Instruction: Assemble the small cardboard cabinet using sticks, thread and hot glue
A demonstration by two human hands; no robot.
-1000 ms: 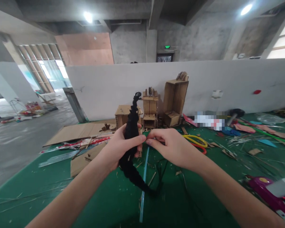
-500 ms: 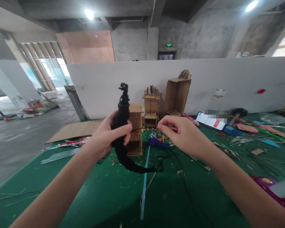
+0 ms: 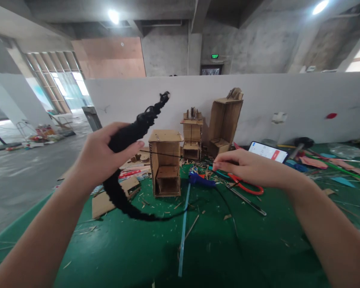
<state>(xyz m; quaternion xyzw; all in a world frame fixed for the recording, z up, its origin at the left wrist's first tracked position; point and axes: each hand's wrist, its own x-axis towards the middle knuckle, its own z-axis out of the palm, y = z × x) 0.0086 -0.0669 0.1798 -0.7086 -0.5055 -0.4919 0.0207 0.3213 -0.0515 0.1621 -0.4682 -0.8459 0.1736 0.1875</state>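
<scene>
Since the earlier frame the hands have drawn apart. The left hand (image 3: 103, 154), nearer the viewer, is wrapped around a black fuzzy bundle (image 3: 129, 136) whose long axis slants up to the right, tail drooping onto the green surface (image 3: 138, 248). The right hand (image 3: 243, 166) pinches a thin black strand (image 3: 174, 155) stretched between them, before a cardboard cabinet (image 3: 165, 164).

Both forearms are bare, no sleeves, watch or rings on left hand (image 3: 100, 158) or right hand (image 3: 249, 168).
</scene>
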